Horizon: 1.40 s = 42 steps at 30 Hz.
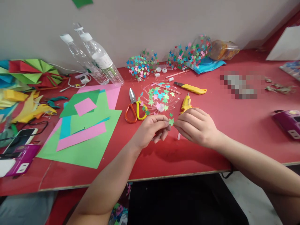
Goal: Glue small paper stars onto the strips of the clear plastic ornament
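Observation:
Near the table's front edge, my left hand and my right hand meet with fingertips pinched around a small green paper star. Just beyond them lies a clear plastic piece cut into strips, partly covered by several green, blue and pink stars. Left of it rest scissors with one red and one yellow handle. A yellow glue gun sits behind my right hand, which hides part of it. A yellow utility knife lies farther back.
Coloured paper sheets are stacked at left. Two clear bottles lean on the wall. Star-covered clear pieces stand along the back beside a blue packet. A purple device lies right; a phone lies far left.

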### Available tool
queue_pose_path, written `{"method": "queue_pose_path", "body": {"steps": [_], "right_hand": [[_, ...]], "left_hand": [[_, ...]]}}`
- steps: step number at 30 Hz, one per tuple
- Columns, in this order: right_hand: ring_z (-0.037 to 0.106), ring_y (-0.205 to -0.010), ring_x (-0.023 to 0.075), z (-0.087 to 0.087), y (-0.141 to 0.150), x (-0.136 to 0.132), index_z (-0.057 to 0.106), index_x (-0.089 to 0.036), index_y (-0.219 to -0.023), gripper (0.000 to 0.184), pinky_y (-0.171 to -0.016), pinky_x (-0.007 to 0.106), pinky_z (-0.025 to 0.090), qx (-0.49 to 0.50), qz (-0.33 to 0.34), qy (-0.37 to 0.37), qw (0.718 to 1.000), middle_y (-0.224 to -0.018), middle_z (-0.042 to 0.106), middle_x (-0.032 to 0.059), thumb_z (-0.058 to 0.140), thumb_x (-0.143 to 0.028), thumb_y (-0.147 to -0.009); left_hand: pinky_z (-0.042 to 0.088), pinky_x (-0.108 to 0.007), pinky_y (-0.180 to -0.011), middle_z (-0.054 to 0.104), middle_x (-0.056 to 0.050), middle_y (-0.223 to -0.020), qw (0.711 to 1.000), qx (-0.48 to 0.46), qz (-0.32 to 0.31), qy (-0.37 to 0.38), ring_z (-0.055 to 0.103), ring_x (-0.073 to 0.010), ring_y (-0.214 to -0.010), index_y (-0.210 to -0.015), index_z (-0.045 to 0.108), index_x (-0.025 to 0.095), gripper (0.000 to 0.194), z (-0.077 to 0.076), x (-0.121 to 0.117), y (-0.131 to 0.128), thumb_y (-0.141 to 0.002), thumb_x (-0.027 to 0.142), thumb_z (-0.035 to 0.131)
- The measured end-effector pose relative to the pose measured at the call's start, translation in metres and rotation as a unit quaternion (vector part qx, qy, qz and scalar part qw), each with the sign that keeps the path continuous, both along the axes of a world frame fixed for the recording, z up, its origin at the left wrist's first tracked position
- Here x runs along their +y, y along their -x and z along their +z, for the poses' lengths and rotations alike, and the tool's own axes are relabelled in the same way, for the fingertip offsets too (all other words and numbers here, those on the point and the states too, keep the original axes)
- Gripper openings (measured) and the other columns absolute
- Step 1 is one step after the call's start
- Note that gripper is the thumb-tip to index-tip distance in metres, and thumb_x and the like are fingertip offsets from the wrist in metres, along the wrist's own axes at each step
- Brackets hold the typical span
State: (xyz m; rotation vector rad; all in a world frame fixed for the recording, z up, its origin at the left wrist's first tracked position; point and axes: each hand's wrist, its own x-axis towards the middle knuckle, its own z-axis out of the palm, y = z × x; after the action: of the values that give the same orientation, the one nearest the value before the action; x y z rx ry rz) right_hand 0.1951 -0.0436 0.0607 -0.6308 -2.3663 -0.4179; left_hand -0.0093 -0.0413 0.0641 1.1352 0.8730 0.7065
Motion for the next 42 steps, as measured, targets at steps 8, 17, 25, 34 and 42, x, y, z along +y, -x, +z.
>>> {"method": "queue_pose_path", "body": {"steps": [8,17,25,34,42], "right_hand": [[0.057,-0.075,0.0164,0.005,-0.004,0.009,0.06,-0.021,-0.096,0.007,-0.067,0.032,0.044,0.043,0.002,0.041,0.998,-0.082,0.065,0.0033,0.055,-0.019,-0.092],[0.042,-0.052,0.0113,0.025,0.007,0.029,0.058,-0.024,-0.076,0.019,-0.05,0.03,0.029,-0.05,0.024,-0.002,0.998,-0.058,0.053,-0.0029,0.05,-0.023,-0.094],[0.042,-0.049,0.0106,0.005,0.006,0.038,0.056,-0.023,-0.075,0.019,-0.048,0.029,0.032,-0.049,0.036,-0.031,0.998,-0.055,0.052,-0.0041,0.048,-0.019,-0.092],[0.051,-0.052,0.01,-0.014,0.006,0.043,0.053,-0.019,-0.088,0.006,-0.051,0.028,0.034,-0.01,0.046,-0.003,0.999,-0.061,0.06,-0.004,0.052,-0.02,-0.094],[0.056,-0.054,0.0103,-0.014,0.009,0.045,0.053,-0.018,-0.094,0.002,-0.051,0.026,0.037,0.026,0.048,0.034,0.998,-0.063,0.062,-0.0035,0.054,-0.019,-0.093]], "left_hand": [[0.028,-0.019,-0.035,0.051,0.004,-0.046,0.964,0.11,0.112,-0.214,0.037,-0.0057,-0.035,-0.07,0.061,0.019,0.021,0.008,-0.007,0.003,-0.088,0.029,0.055],[0.033,-0.022,-0.047,0.045,0.007,-0.05,0.795,0.349,0.229,-0.44,0.037,-0.0066,-0.043,-0.092,0.073,0.017,0.016,-0.001,-0.002,0.008,-0.086,0.025,0.061],[0.032,-0.022,-0.041,0.047,0.007,-0.046,0.906,0.247,0.182,-0.292,0.041,-0.0086,-0.039,-0.102,0.072,0.018,0.022,-0.004,0.001,0.011,-0.087,0.023,0.057],[0.032,-0.02,-0.043,0.047,0.006,-0.049,0.925,0.23,0.168,-0.252,0.04,-0.0068,-0.043,-0.097,0.071,0.017,0.017,-0.001,0.002,0.008,-0.086,0.021,0.06],[0.033,-0.018,-0.044,0.044,0.006,-0.057,0.904,0.25,0.149,-0.313,0.036,-0.0056,-0.047,-0.1,0.07,0.016,0.019,-0.005,-0.001,0.008,-0.085,0.017,0.06]]}}
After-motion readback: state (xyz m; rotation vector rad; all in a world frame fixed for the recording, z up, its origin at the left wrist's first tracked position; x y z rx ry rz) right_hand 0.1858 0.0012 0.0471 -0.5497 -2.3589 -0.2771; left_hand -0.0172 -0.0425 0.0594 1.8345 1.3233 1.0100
